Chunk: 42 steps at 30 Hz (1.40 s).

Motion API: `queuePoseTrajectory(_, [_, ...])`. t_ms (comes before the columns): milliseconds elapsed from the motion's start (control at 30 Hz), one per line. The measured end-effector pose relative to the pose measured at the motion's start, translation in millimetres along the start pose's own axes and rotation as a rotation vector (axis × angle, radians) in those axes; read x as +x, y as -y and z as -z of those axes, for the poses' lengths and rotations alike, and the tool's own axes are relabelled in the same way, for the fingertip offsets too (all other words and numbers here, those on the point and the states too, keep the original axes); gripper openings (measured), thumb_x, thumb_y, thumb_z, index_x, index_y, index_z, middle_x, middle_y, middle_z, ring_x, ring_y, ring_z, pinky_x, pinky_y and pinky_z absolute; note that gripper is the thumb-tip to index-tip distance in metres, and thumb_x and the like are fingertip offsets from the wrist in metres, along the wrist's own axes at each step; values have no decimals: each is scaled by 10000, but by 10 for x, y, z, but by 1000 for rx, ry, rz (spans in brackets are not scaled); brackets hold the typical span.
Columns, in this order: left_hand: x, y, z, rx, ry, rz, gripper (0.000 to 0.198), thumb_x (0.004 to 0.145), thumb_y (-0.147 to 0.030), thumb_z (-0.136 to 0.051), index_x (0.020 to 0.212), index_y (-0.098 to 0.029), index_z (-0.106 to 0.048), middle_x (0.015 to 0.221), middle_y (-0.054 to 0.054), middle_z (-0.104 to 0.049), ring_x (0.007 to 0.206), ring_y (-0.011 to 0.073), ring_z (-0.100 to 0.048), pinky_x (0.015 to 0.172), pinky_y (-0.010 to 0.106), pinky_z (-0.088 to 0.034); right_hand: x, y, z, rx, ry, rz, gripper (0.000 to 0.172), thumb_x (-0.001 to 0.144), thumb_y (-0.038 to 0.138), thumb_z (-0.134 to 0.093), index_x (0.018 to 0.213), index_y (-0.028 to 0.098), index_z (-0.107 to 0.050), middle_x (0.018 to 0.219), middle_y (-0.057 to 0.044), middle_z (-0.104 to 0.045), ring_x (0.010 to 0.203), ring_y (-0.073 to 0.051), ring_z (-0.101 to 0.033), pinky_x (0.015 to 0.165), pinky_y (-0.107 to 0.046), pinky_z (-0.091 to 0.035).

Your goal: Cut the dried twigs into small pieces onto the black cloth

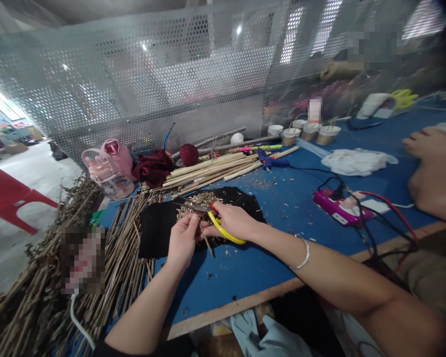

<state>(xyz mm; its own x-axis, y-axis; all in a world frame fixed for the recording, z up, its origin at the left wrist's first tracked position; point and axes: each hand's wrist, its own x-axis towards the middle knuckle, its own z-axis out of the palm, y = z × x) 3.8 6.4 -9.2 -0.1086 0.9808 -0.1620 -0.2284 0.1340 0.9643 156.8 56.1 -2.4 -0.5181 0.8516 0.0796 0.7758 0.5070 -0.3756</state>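
My right hand is closed on a pair of scissors with yellow handles, the blades pointing left. My left hand pinches a thin dry stem beside the blades. One stem end pokes out below my fingers; the rest is mostly hidden by them. Beneath and behind both hands lies a heap of short cut plant pieces on a black cloth. Long dried stalks lie in a bundle left of the cloth.
A blue table carries peeled sticks, a blue glue gun, a pink bottle, maroon yarn, paper cups, white cloth and a purple power strip with cables. Another person's hand rests at right.
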Motion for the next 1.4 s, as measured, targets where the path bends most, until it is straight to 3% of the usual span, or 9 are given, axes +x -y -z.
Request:
queuePoseTrajectory(133, [-9, -4, -15, 11, -24, -5, 381, 661, -467, -646, 819, -124, -589, 677, 30, -644, 512, 80, -561, 505, 189, -459, -3, 16, -6, 7, -28, -14, 634, 617, 707, -549, 970, 188, -456, 895, -82, -626, 817, -241, -612, 619, -266, -361])
queuePoseTrajectory(300, [-17, 7, -35, 8, 51, -15, 312, 648, -404, -670, 744, -114, -604, 691, 62, -675, 580, 131, -612, 566, 230, -482, -29, 34, -25, 50, -51, 26, 670, 576, 733, -556, 946, 182, -458, 882, -84, -619, 807, -237, -607, 613, -266, -373])
queuePoseTrajectory(467, [-2, 40, -19, -5, 21, -10, 312, 649, -419, -662, 714, -120, -604, 675, 72, -681, 592, 170, -632, 560, 265, -487, -33, 40, -23, 39, -48, 68, 708, 529, 761, -560, 917, 176, -465, 881, -91, -614, 777, -234, -599, 611, -278, -381])
queuePoseTrajectory(667, [-23, 18, -40, 5, 54, -4, 320, 656, -427, -652, 702, -112, -615, 636, 63, -670, 498, 133, -588, 513, 239, -461, -10, 60, -38, -18, -114, 83, 674, 569, 745, -544, 896, 161, -459, 844, -97, -612, 789, -242, -600, 634, -289, -380])
queuePoseTrajectory(967, [-38, -7, -27, 22, 36, -71, 309, 696, -430, -617, 684, -122, -600, 557, 11, -610, 446, 82, -517, 489, 204, -437, -17, 115, -34, -55, -26, -49, 623, 616, 745, -503, 901, 192, -474, 798, -68, -644, 726, -235, -625, 548, -258, -334])
queuePoseTrajectory(1400, [-18, -24, -20, 27, -26, -40, 324, 677, -436, -635, 720, -120, -578, 599, 12, -612, 463, 68, -509, 471, 179, -423, 19, 70, -28, -85, -21, -43, 606, 636, 765, -447, 844, 199, -505, 752, -54, -636, 698, -219, -619, 535, -247, -322])
